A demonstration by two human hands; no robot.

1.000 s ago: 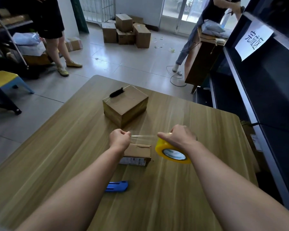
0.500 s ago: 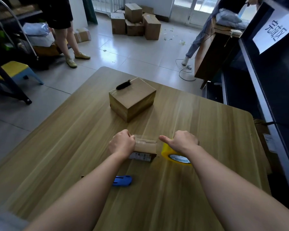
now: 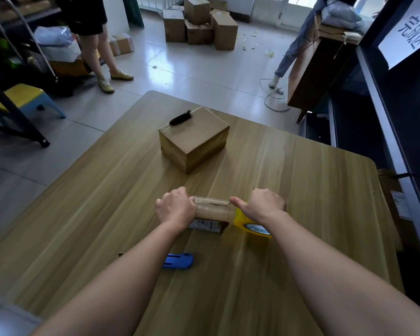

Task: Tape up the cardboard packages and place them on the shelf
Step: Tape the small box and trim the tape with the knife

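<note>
A small cardboard package (image 3: 212, 213) lies on the wooden table (image 3: 301, 190) between my hands, with a strip of clear tape stretched across its top. My left hand (image 3: 176, 208) is curled at the package's left end and holds the tape end down there. My right hand (image 3: 261, 204) grips the yellow tape roll (image 3: 251, 225) at the package's right end, thumb pointing left along the top. A bigger, taped cardboard box (image 3: 194, 139) stands farther back on the table with a black marker (image 3: 180, 118) on top.
A blue box cutter (image 3: 178, 260) lies on the table near my left forearm. The dark shelf (image 3: 398, 132) with a white paper sign (image 3: 407, 27) runs along the right. Two people stand on the tiled floor beyond, near stacked boxes (image 3: 199, 23) and a wooden cabinet (image 3: 315, 69).
The tape, held stretched in the air above the small package a second ago, has come down onto its top. Both hands dropped to the package's ends with it.
</note>
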